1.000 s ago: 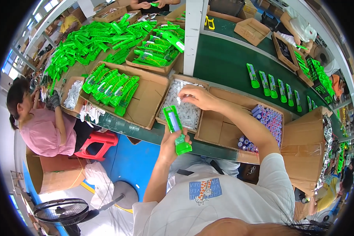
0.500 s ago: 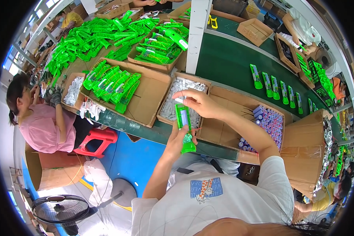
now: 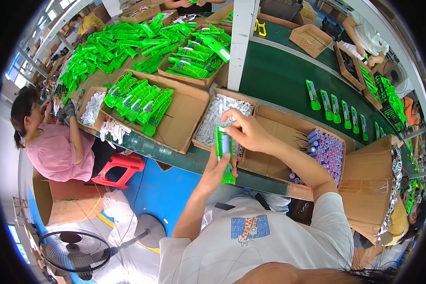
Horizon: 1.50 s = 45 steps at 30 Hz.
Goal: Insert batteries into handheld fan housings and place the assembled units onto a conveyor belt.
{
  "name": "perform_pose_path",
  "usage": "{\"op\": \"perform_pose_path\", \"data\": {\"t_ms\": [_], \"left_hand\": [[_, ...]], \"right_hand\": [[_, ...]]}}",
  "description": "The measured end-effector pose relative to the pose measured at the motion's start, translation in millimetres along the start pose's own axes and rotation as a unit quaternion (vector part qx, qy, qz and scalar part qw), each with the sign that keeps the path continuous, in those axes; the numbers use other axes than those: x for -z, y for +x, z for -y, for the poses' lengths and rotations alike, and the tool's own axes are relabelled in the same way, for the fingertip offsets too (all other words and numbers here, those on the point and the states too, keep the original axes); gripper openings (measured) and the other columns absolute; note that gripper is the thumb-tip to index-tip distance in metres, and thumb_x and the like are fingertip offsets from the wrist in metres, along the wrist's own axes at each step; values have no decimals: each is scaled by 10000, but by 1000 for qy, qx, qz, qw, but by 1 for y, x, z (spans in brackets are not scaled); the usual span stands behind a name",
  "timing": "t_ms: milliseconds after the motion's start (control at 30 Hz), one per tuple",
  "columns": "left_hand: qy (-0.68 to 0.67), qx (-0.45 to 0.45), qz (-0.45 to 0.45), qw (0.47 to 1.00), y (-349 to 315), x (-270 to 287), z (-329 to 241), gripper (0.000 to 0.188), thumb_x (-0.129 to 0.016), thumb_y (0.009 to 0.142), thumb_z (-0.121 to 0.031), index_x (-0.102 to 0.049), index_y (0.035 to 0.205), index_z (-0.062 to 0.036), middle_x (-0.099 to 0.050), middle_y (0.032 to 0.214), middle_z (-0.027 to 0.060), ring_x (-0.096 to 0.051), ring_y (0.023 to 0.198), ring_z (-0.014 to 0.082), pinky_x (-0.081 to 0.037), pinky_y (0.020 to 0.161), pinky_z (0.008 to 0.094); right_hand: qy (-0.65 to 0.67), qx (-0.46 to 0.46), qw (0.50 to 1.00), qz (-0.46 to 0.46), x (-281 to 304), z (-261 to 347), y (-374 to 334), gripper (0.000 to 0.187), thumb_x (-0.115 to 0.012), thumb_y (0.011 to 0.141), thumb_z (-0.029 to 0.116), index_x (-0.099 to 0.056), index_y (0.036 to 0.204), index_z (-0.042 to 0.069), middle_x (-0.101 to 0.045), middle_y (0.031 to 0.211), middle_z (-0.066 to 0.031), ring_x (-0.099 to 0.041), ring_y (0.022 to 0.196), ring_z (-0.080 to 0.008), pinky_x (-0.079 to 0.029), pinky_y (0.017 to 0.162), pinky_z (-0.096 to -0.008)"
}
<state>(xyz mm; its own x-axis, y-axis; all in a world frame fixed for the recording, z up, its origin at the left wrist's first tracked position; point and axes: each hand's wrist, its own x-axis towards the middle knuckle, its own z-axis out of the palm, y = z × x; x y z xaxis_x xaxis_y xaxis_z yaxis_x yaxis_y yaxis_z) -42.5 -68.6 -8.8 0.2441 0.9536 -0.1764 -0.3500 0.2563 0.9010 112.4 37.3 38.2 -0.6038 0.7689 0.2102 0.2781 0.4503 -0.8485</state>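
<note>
My left hand (image 3: 215,171) is wrapped round a green plastic housing (image 3: 228,177), held upright over the bench's front edge. A purple cylindrical battery cell (image 3: 226,144) lies in its hollow. At the housing's upper end, the thumb and index finger of my right hand (image 3: 248,133) pinch a small white plastic piece (image 3: 222,128) against it. Just beyond my hands, a cardboard box of loose white plastic pieces (image 3: 223,108) partly shows. Right of it, under my right forearm, is a cardboard box (image 3: 265,163) with many purple battery cells (image 3: 327,154) in its right part.
On the left stands a cardboard tray (image 3: 187,124) with several wired green housings. Behind it rises a pile of green housings (image 3: 104,54). A green belt (image 3: 279,75) carries filled housings beyond a white post (image 3: 240,47). A co-worker in pink (image 3: 57,151) sits left; a fan (image 3: 75,251) stands below.
My right hand has lowered the white piece from just above the housing onto its upper end. The housing has turned slightly in my left hand, and its lower inside is less visible.
</note>
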Motion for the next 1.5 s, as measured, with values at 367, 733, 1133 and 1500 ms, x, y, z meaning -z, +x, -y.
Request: {"op": "perform_pose_path", "data": {"t_ms": [367, 733, 1133, 1500], "left_hand": [[-73, 58, 95, 991, 13, -25, 7, 351, -453, 1010, -274, -329, 1251, -51, -543, 862, 92, -567, 638, 168, -530, 663, 347], [6, 167, 220, 961, -22, -9, -12, 508, -482, 999, -265, -269, 1418, -71, -588, 888, 86, -598, 670, 161, -500, 566, 309], [-131, 168, 23, 977, -31, -8, -8, 402, -486, 985, -242, -356, 1345, -118, -586, 880, 124, -594, 686, 241, -515, 617, 377], [-121, 75, -54, 988, -6, -6, -2, 352, -489, 987, -254, -354, 1283, -120, -562, 878, 117, -591, 665, 224, -525, 607, 389]], "right_hand": [[-69, 26, 991, -108, 33, -24, -7, 87, -547, 930, 62, -576, 1004, 24, -607, 915, -84, -589, 771, -171, -467, 638, -287], [-160, 66, 979, 107, 26, -53, 14, 118, -610, 860, 77, -631, 965, 29, -640, 902, -119, -625, 843, -288, -495, 740, -381], [-212, 87, 966, 120, 8, -41, 21, 62, -646, 792, 88, -627, 827, 40, -658, 802, -106, -647, 708, -274, -517, 628, -355], [103, -43, 994, 11, 10, -28, 6, 85, -632, 903, 69, -596, 951, 7, -615, 905, 0, -583, 834, -73, -499, 709, -252]]}}
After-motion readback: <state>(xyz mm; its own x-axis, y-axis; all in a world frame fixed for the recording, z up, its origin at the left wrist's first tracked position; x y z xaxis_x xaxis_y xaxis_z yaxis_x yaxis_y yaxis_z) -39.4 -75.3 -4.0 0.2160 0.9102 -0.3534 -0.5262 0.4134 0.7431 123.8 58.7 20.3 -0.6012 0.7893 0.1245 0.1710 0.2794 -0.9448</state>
